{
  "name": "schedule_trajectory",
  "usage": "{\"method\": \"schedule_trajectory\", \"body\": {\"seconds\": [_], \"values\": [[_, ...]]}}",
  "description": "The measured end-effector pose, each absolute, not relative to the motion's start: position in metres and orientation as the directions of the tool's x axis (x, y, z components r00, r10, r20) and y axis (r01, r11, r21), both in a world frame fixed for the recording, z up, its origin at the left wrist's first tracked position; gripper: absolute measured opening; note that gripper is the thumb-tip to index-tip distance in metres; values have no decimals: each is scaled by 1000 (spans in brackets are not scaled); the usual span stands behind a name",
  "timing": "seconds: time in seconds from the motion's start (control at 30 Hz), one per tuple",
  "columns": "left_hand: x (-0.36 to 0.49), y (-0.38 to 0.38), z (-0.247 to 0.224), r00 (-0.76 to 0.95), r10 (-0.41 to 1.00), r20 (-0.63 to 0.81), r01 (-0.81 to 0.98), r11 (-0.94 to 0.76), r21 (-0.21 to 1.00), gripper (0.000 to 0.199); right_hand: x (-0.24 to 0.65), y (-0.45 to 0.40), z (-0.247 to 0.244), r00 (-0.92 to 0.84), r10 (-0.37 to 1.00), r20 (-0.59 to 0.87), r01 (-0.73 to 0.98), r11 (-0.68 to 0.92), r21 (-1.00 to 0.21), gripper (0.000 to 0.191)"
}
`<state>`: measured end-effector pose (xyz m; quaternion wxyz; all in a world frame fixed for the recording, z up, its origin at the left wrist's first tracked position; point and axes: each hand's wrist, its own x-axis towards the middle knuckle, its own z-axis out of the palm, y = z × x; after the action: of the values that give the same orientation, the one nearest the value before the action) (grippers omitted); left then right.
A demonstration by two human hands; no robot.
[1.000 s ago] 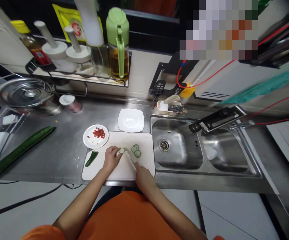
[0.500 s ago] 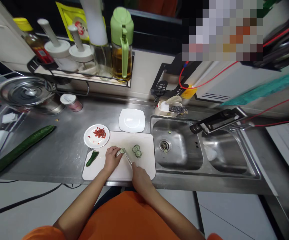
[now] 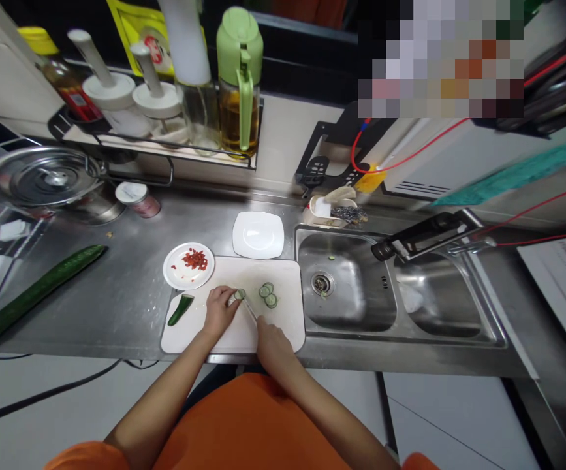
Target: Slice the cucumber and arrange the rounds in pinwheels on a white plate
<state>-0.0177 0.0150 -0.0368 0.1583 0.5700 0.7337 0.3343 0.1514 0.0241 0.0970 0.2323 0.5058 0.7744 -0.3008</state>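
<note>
Left hand (image 3: 218, 312) clamped on short cucumber piece (image 3: 239, 295), lower centre of frame, over white cutting board (image 3: 283, 329). Right hand (image 3: 275, 343) closed round knife (image 3: 250, 310), just right of it; blade at the piece's right end, can't tell if it's into the flesh. Hands apart from each other. Cucumber slices (image 3: 267, 295) lie right of blade on board; green offcut (image 3: 181, 309) at board's left. Round plate (image 3: 175, 277) with red bits (image 3: 195, 260) at board's upper-left corner. Long cucumber (image 3: 42, 294) on steel surface (image 3: 111, 300), left of frame.
</note>
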Motion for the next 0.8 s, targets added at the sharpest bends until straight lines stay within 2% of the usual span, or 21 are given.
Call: {"method": "schedule_trajectory", "body": {"seconds": [0.33,0.6,0.7,0.8], "values": [[-18,16,-34,-317,942,107,719,166,675,20,166,19,101,-356,608,-710,932,290,-218,48],[-16,20,-12,-333,941,-56,662,276,697,12,197,14,100,-331,603,-726,941,268,-206,40],[-23,19,-3,-408,905,-117,617,368,696,16,202,12,97,-339,616,-711,938,276,-208,41],[-36,17,6,-528,842,-113,623,474,622,20,204,11,94,-340,622,-705,938,274,-211,42]]}}
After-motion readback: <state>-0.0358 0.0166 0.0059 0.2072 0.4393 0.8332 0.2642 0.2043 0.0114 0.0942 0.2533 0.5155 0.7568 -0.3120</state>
